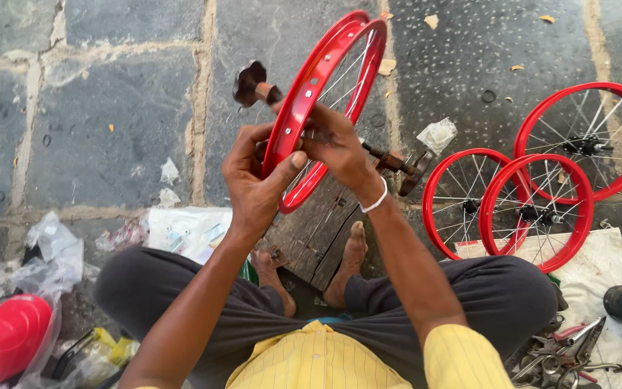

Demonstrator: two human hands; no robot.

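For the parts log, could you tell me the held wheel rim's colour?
Red wheel rim, clearest in the head view.

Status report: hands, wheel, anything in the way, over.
Left hand grips red rim. Right hand at the spokes, grip unclear. Wheel upright on stand. Three more wheels lie right, apart.

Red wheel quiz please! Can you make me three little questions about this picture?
1. True or false: the left hand grips the rim of the red wheel.
2. How many other red wheels lie on the ground at the right? A) one B) three C) five
3. Fill in: the right hand reaches in among the wheel's thin metal ____.

Key: 1 true. 2 B: two overlapping wheels and a bigger one behind them. 3 spokes.
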